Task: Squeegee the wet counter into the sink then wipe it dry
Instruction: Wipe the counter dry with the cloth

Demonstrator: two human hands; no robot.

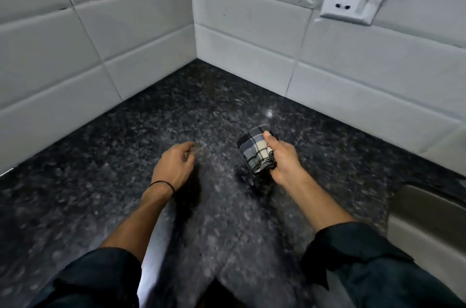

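As no squeegee is in view and a cloth is in hand, the step is judged to be the drying wipe, the second half of the task. The dark speckled desk [106, 207] fills the lower field and runs into a corner of white tiled wall [252, 30]. Motion blur hides whether a water film lies on it, though one small glint shows near the corner. The sink [428, 219] is partly seen at the right edge, its rim near the right forearm. The right hand [285, 159] grips a folded checked cloth [256, 152], thumb on top and fingers curled round it. The cloth sits at or just above the desk, right of centre; contact cannot be told. The left hand [174, 165] is low over the desk, apart from the cloth, its fingers loosely curled on nothing. A socket [353, 1] sits on the right wall. The next move probably calls for pressing the cloth flat and drawing it in overlapping strokes out from the corner, keeping it off the socket.
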